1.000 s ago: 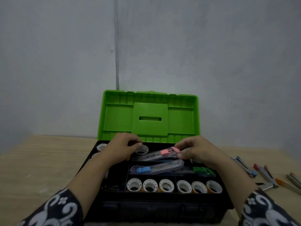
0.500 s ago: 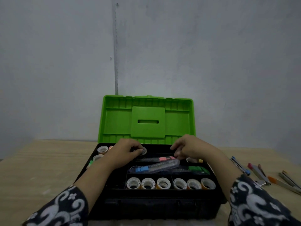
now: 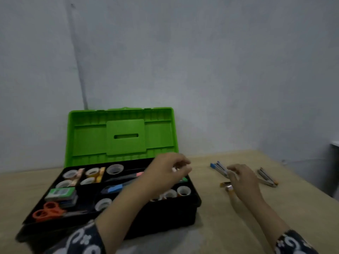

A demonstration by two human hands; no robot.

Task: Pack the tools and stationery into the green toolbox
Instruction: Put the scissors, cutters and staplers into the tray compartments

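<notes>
The green toolbox [image 3: 91,136] stands open on the wooden table, lid upright. Its black tray [image 3: 195,194] holds several tape rolls [image 3: 114,169], a pink-ended cutter [image 3: 139,174], a blue-ended cutter [image 3: 113,189], orange scissors [image 3: 48,212] and a green packet [image 3: 60,191]. My left hand [image 3: 165,177] hovers over the tray's right end, fingers loosely curled, nothing clearly in it. My right hand [image 3: 244,181] reaches over the table right of the box, fingers spread above a blue-tipped metal tool [image 3: 217,166] and a small orange-tipped one [image 3: 224,184].
A further metal tool with an orange tip [image 3: 266,178] lies beyond my right hand. The table [image 3: 220,226] ends at the right, where a dark gap and a pale object [image 3: 334,143] show. A grey wall stands close behind the box.
Both hands let go of the pink-ended cutter, which now lies in the tray. My right hand has left the box and moved right to the loose tools. The view swung right.
</notes>
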